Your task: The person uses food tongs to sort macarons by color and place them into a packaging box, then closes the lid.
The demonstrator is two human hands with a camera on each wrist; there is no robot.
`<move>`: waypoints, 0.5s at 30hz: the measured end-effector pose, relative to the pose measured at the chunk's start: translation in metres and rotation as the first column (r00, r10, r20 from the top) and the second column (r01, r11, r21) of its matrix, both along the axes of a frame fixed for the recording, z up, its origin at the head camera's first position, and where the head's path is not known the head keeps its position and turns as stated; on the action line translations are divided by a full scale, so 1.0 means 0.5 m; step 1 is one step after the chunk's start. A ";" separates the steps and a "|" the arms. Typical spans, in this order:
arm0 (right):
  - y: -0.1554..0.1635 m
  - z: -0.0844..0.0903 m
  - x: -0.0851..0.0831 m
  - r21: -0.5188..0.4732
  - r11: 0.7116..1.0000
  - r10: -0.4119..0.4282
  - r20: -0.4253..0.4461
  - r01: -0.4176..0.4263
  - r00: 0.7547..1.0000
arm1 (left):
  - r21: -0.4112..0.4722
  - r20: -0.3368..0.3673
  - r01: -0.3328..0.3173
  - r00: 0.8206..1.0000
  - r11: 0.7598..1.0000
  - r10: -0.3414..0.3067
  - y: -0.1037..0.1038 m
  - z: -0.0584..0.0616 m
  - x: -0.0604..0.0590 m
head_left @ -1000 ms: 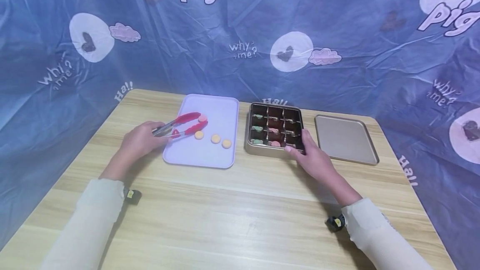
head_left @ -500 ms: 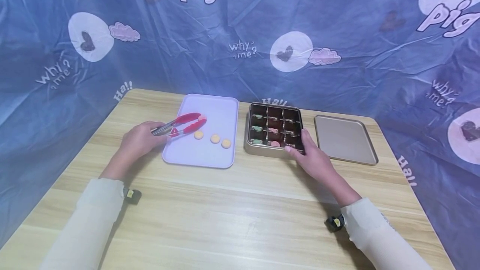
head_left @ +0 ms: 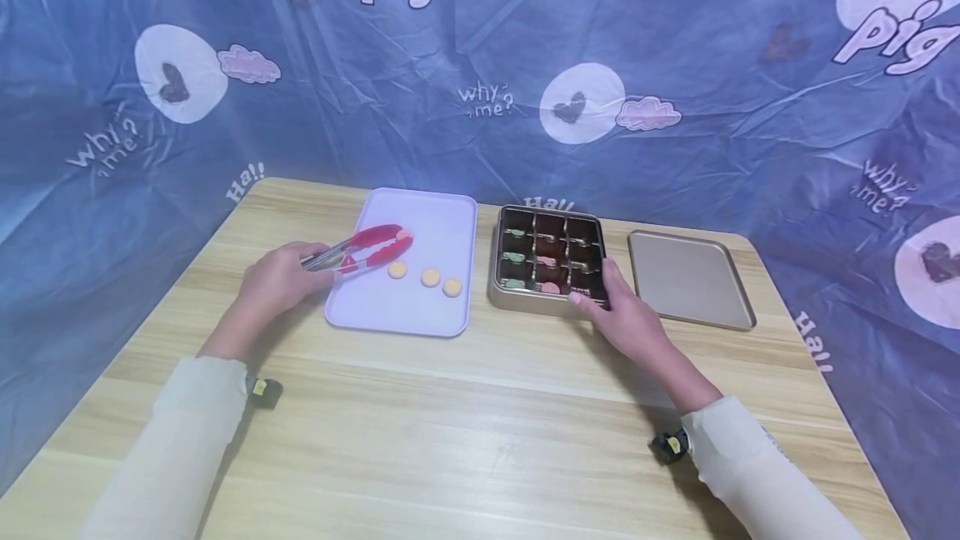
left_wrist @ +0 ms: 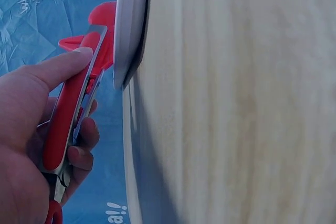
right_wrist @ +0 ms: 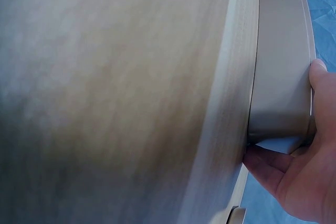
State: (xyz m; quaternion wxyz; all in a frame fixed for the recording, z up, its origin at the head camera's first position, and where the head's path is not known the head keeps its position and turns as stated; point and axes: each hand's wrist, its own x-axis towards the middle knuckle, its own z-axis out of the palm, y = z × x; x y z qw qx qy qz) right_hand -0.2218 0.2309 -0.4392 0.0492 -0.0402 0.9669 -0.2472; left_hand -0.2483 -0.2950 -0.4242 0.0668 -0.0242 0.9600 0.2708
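Over the tray (head_left: 442, 219), left hand (head_left: 279, 280) grips tongs (head_left: 360, 247) pinching a pink cookie (head_left: 406, 235); right hand (head_left: 628, 317) grips tin (head_left: 525, 297) corner. Looks mid-transfer; next prob. needs carrying cookie w/ steady squeeze to a free compartment.

A makeshift recording booth is showing here. Cartoon-printed blue cloth (head_left: 675, 40) is hanging close behind a wooden table (head_left: 480, 423).
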 end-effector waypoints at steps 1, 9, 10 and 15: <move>0.000 0.000 0.000 -0.001 1.000 0.000 -0.001 0.000 1.000 | 0.002 -0.002 0.000 1.000 1.000 0.000 0.000 0.001 0.000; 0.002 -0.003 -0.002 -0.002 1.000 0.005 -0.010 -0.005 1.000 | 0.008 -0.033 0.010 0.999 1.000 -0.009 0.008 0.013 -0.001; 0.002 -0.004 -0.002 -0.003 1.000 0.006 -0.011 -0.006 1.000 | 0.007 -0.043 0.015 0.999 1.000 -0.015 0.011 0.015 -0.001; 0.002 -0.005 -0.002 -0.005 1.000 0.007 -0.011 -0.007 1.000 | -0.007 -0.085 0.038 0.996 0.999 -0.038 0.029 0.023 -0.004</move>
